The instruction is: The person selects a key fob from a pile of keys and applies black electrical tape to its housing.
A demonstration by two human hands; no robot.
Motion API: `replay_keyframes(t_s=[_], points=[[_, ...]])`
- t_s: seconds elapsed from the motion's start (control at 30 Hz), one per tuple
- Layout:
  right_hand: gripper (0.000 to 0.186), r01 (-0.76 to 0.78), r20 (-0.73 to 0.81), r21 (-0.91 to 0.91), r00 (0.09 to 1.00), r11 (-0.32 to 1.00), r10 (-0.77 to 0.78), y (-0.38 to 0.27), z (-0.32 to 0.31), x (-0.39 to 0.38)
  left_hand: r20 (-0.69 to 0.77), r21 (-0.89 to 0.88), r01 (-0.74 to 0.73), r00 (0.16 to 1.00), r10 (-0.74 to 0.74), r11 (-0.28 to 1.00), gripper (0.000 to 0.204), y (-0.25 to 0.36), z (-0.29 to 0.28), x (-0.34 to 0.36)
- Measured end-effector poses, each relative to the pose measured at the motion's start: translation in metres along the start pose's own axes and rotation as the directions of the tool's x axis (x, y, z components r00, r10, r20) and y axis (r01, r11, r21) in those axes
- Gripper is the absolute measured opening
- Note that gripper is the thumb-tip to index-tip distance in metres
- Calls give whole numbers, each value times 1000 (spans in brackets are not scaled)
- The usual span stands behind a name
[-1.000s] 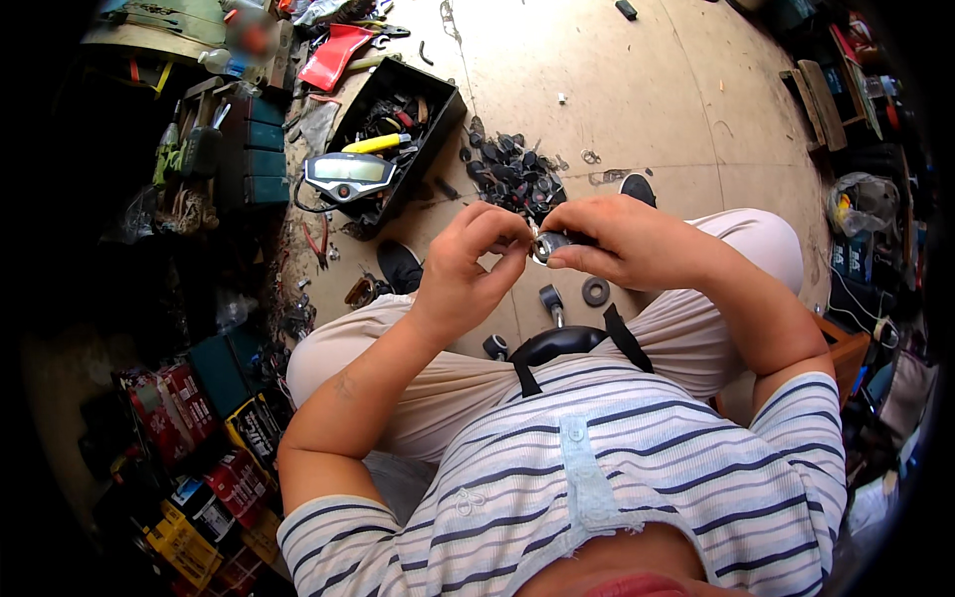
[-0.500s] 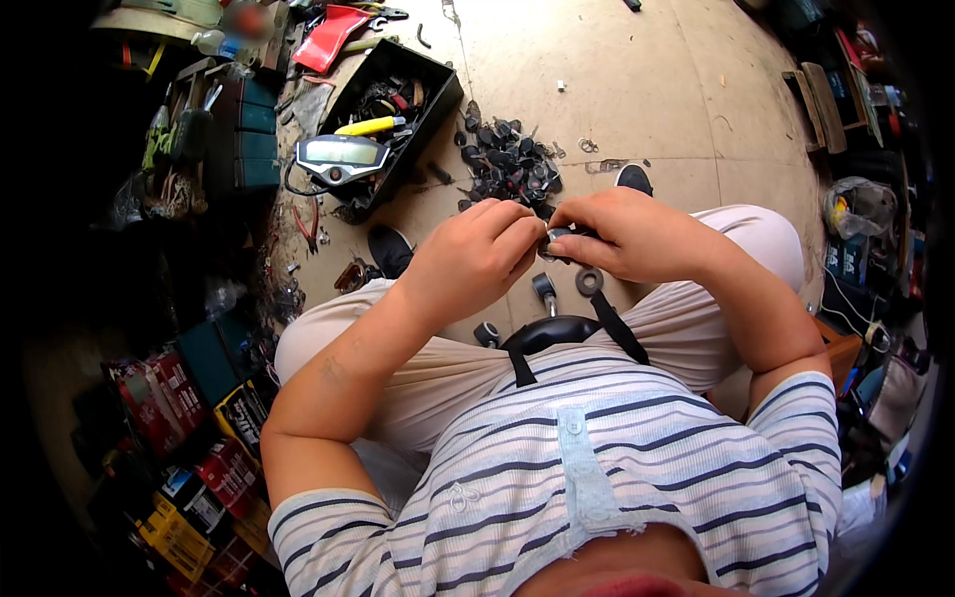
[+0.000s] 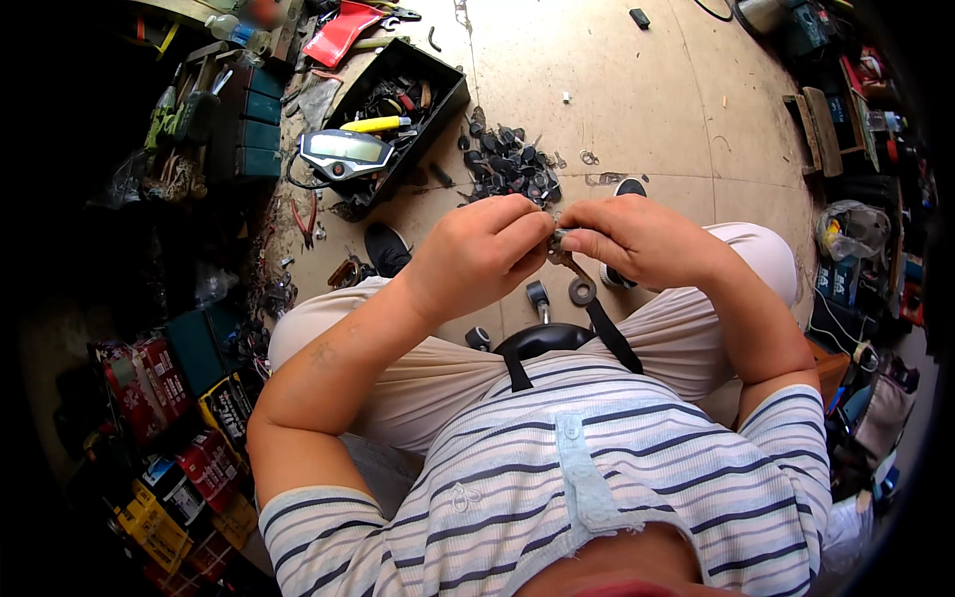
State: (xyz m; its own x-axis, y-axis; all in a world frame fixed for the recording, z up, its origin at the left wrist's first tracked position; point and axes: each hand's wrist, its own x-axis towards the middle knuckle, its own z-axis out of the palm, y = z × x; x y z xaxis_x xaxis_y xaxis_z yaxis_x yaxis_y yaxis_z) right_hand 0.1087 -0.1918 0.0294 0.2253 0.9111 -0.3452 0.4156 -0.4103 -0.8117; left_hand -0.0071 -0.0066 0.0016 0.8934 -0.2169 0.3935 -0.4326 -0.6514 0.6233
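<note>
My left hand (image 3: 484,249) and my right hand (image 3: 637,239) meet in front of my lap, both closed with thumb and fingers pinched. Between the fingertips is a small metal key (image 3: 565,259), brownish and partly covered; its lower part sticks out below my right thumb. What the left fingertips pinch is hidden behind them. Just beyond the hands, a pile of black-headed keys (image 3: 509,164) lies on the floor.
Left of the pile stands a black open box (image 3: 438,104) of tools, with a yellow-handled tool (image 3: 376,124) and a vehicle instrument display (image 3: 343,154) on it. Red pliers (image 3: 304,221) lie nearby. Stacked cartons (image 3: 149,383) line the left; shelves and a plastic bag (image 3: 853,231) the right.
The dark-headed piece at my right fingertips no longer shows; a brownish metal part now hangs below the right thumb. Both hands stay together, and the whole view has shifted slightly.
</note>
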Motion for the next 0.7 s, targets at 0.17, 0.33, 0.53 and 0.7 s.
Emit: replay_keyframes(t_s=[0.17, 0.33, 0.53, 0.7], points=[[39, -190, 196, 168, 968, 967, 156, -1, -4, -1, 15, -8, 383, 924, -383, 924, 14, -26, -21, 3], [44, -259, 120, 304, 965, 917, 233, 11, 2, 2, 265, -418, 644, 761, -592, 640, 11, -21, -17, 2], [45, -199, 75, 469, 980, 861, 185, 6, -2, 8, 363, -594, 591, 802, -474, 546, 26, -2, -13, 5], [47, -202, 99, 612, 979, 765, 180, 11, 1, 11, 463, -596, 642, 766, -446, 482, 33, -7, -6, 0]])
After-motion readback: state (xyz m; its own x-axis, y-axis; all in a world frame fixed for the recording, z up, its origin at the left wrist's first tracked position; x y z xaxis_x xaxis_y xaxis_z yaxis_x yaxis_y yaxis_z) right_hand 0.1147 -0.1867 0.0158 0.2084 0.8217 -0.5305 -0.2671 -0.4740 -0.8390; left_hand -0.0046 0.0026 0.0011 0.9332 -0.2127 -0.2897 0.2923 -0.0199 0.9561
